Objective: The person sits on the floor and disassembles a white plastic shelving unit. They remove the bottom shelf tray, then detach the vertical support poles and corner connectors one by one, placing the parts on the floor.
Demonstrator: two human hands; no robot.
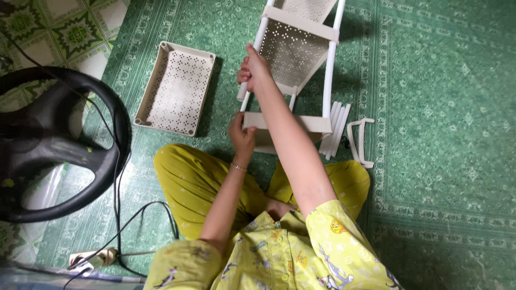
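On the far left we see a black round fan base (51, 142) with black cords (121, 215) running down to a white plug strip (91, 259). Next comes 1 loose beige tray (176, 88) full of small holes, lying flat on the green floor mat (441, 161). Then our left hand (242, 134) has its grip closed on the corner of the lowest tray of the beige rack (293, 53). Our right hand (252, 70) has its grip wrapped tight around a white pole (251, 92) on the rack's left side. We think it works best to keep the tray still and push the pole straight into its corner hole, not tilted. On the right lie spare white poles (336, 129) and a white handle (359, 142). We see no boxes, labels or signs.
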